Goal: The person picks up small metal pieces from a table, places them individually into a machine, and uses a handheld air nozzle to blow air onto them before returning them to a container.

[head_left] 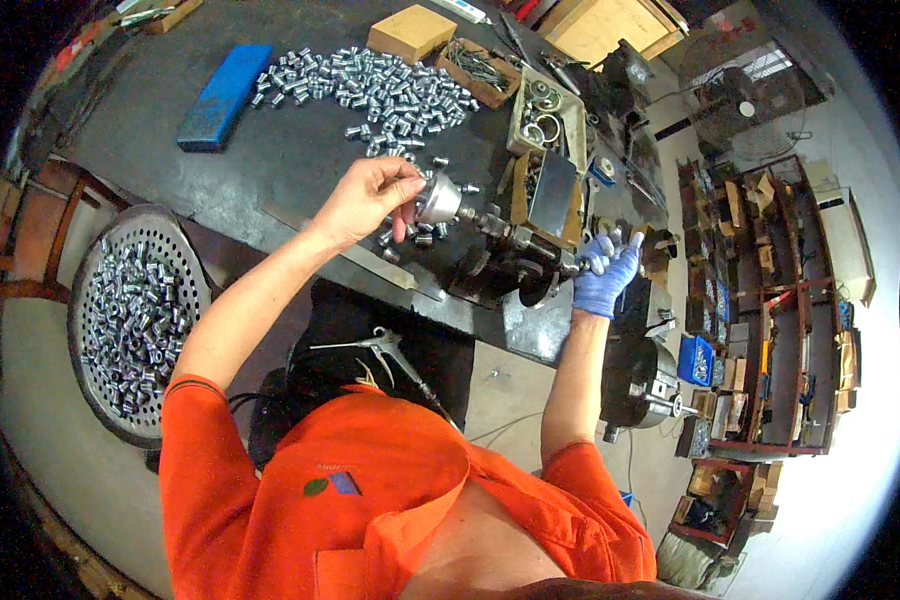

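Silvery metal, smooth and flared like a small cup, makes up the cone (440, 200) at three o'clock from the bare left hand (365, 203), just beside its fingertips. Thumb and forefinger are drawn together at the wide rim; the fingers hide the spot, so I cannot tell whether they pinch a small piece or only touch the edge. The cone sits on the near end of a dark, greasy iron machine (518, 250). Between three and four o'clock from the left hand, the right hand (608, 275), in a bluish knitted glove, has its fingers curled around the end of the machine's rod (570, 268).

Shiny short tubes (355, 85) lie in a loose heap at twelve o'clock on the dark, scuffed bench (295, 165), too many to count. More of them fill a round metal pan (157, 222), punched with holes, at eight o'clock.

Counted singly: one flat blue block (224, 98) at ten o'clock; one tan block (411, 33) beyond the heap, just past twelve; one box of thin pins (478, 68) at one; one pale tray (520, 125) with several rings at two; one metal air gun (383, 345) at six, on black cloth (440, 350).
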Demonstrator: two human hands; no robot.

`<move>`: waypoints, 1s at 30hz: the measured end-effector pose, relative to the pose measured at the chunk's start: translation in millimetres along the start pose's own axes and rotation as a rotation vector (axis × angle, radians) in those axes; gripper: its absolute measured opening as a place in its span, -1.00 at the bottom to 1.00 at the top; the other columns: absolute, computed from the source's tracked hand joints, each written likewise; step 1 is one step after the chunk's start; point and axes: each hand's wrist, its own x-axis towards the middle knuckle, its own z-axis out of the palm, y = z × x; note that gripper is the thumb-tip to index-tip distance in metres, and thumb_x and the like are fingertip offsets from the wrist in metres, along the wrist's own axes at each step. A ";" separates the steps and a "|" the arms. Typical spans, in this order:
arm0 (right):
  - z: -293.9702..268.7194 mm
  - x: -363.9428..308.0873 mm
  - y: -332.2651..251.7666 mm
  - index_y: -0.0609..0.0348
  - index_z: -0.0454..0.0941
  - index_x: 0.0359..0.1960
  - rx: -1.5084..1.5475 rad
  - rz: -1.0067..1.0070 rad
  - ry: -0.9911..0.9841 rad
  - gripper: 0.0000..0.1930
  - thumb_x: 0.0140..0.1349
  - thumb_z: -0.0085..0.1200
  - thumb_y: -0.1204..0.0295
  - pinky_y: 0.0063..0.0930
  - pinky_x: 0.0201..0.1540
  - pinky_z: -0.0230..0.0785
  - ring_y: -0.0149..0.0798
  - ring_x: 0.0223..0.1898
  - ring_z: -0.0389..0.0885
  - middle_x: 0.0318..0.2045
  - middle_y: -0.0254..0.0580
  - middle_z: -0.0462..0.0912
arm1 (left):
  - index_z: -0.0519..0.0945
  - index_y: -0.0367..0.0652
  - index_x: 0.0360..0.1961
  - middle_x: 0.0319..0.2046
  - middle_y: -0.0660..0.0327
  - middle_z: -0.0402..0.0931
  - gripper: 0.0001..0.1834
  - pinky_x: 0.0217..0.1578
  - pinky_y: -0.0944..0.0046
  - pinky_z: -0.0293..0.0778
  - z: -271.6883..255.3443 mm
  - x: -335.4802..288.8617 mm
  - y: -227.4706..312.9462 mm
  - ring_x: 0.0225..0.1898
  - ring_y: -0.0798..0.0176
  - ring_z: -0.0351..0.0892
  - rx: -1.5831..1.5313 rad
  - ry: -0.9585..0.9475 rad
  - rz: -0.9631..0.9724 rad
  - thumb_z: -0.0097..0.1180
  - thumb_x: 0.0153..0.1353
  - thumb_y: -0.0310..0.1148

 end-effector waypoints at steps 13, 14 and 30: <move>45.7 -34.2 19.0 0.19 0.45 -0.53 -0.301 -0.370 0.315 -0.57 0.24 -0.12 0.05 -0.63 -0.80 -0.12 -0.49 -0.84 0.05 -0.77 -0.38 0.25 | 0.51 -0.31 -0.40 -0.67 0.29 0.40 -0.80 -0.81 0.51 0.18 13.5 2.0 -1.8 -0.76 0.52 0.27 -0.029 0.231 -0.002 0.00 0.20 -0.36; 41.7 -36.4 17.8 0.20 0.46 -0.51 -0.321 -0.375 0.297 -0.57 0.24 -0.13 0.05 -0.63 -0.79 -0.13 -0.51 -0.83 0.04 -0.77 -0.40 0.23 | 0.51 -0.30 -0.40 -0.67 0.29 0.40 -0.81 -0.81 0.51 0.17 14.3 3.9 -2.1 -0.76 0.52 0.27 -0.018 0.251 0.014 0.00 0.20 -0.36; 31.5 -40.6 10.9 0.23 0.48 -0.51 -0.347 -0.395 0.136 -0.50 0.29 -0.26 0.03 -0.66 -0.83 -0.07 -0.51 -0.84 0.09 -0.76 -0.28 0.31 | 0.49 -0.21 -0.37 -0.58 0.44 0.35 -0.82 -0.60 0.51 0.21 20.7 1.8 -0.2 -0.57 0.58 0.28 0.132 0.296 -0.016 -0.01 0.22 -0.30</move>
